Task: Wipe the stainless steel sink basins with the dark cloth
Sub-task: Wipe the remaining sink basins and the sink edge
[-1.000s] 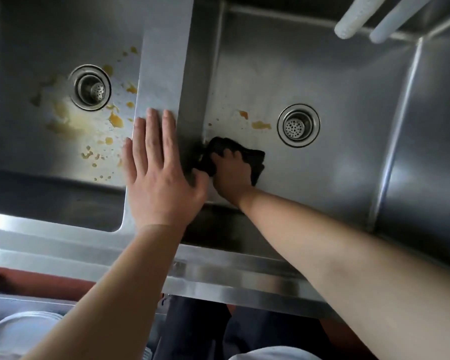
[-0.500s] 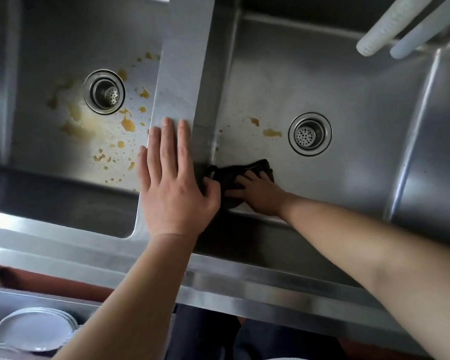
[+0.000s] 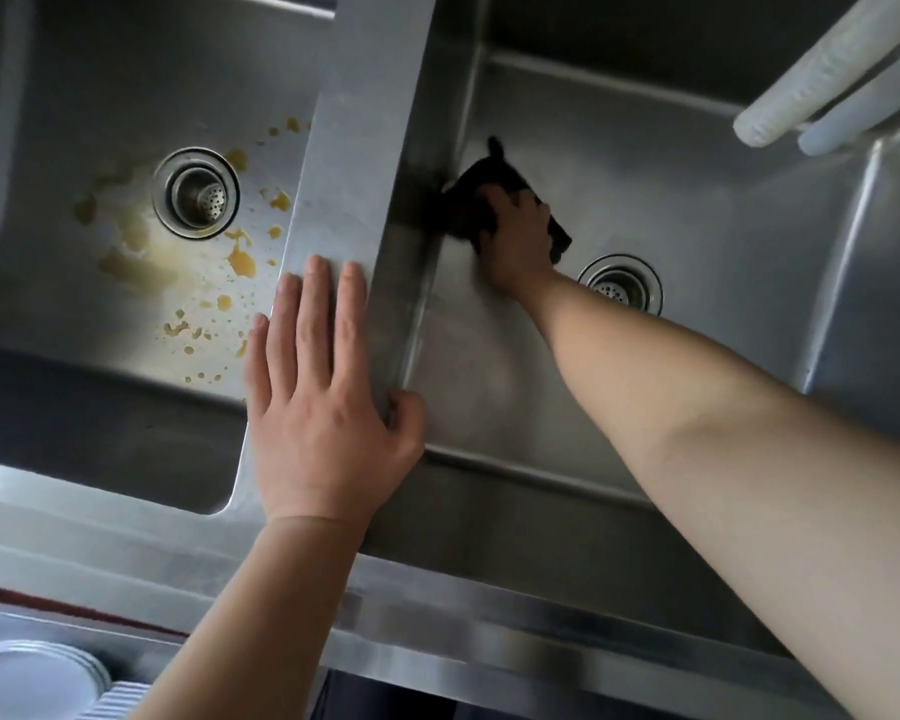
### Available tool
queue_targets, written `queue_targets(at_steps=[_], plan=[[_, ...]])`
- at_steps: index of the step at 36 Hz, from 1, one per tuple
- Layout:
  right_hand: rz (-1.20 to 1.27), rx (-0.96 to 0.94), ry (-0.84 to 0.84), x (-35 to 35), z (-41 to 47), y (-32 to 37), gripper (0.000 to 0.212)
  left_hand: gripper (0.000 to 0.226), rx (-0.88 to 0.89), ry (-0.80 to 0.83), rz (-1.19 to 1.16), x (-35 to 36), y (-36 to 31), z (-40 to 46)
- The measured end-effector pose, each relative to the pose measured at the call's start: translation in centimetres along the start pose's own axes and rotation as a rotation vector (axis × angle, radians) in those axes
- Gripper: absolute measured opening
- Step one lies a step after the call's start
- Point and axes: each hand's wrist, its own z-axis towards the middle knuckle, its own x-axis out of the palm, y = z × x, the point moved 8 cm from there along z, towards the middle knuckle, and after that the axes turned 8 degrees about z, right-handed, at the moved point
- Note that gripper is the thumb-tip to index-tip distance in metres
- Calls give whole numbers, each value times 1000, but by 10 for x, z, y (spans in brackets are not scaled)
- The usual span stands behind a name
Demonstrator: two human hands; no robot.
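The dark cloth (image 3: 471, 200) lies bunched on the floor of the right sink basin (image 3: 697, 226), against its left wall. My right hand (image 3: 518, 241) is on top of the cloth and grips it, just up and left of the right drain (image 3: 622, 285). My left hand (image 3: 313, 407) lies flat on the steel divider (image 3: 365, 122) between the basins, fingers straight, thumb hooked over the right basin's edge. The left sink basin (image 3: 74, 70) shows yellow-brown stains (image 3: 240, 259) and smears around its drain (image 3: 196, 192).
Two white tubes (image 3: 827, 70) hang over the right basin's far right corner. The sink's steel front rim (image 3: 489, 641) runs across the bottom. A stack of white plates (image 3: 27, 683) sits below the rim at the lower left.
My right hand has slid the cloth away from the near edge, farther back along the divider wall. The two small stains seen earlier by the right drain no longer show. My left hand stayed put.
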Motion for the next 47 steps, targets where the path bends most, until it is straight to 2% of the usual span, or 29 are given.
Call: queue_targets(at_steps=[2, 4, 8, 13, 17, 20, 26, 31, 35, 40, 43, 47], plan=[[56, 92, -25, -1, 3, 3, 62, 100, 2, 8, -1, 2, 0, 0], [-45, 69, 20, 8, -9, 14, 67, 101, -1, 10, -2, 3, 2, 0], [-238, -136, 176, 32, -66, 10, 66, 102, -8, 2, -12, 4, 2, -1], [-455, -426, 485, 59, -163, -42, 62, 99, -7, 10, -13, 5, 2, -1], [-524, -539, 571, 44, -177, -72, 58, 96, -2, 19, -25, 3, 1, -1], [-503, -494, 463, 22, -138, -66, 53, 97, 9, 42, -20, 3, 1, 0], [-190, -68, 42, -50, 0, -52, 54, 100, 14, 33, -15, 2, 0, 0], [-49, 148, -132, -84, 81, -26, 59, 100, 20, -7, -30, 2, 0, -1], [-7, 134, -125, -73, 100, 4, 68, 102, 27, -9, -19, 5, 1, 0], [-23, -143, -18, -31, 65, 44, 61, 99, 22, -20, -17, 5, 1, -2], [-31, -153, 19, -7, 32, 37, 62, 97, 20, 2, -17, 3, 0, 0], [-198, -205, 46, 12, 1, 26, 59, 98, 14, 28, -16, 3, 1, 1]])
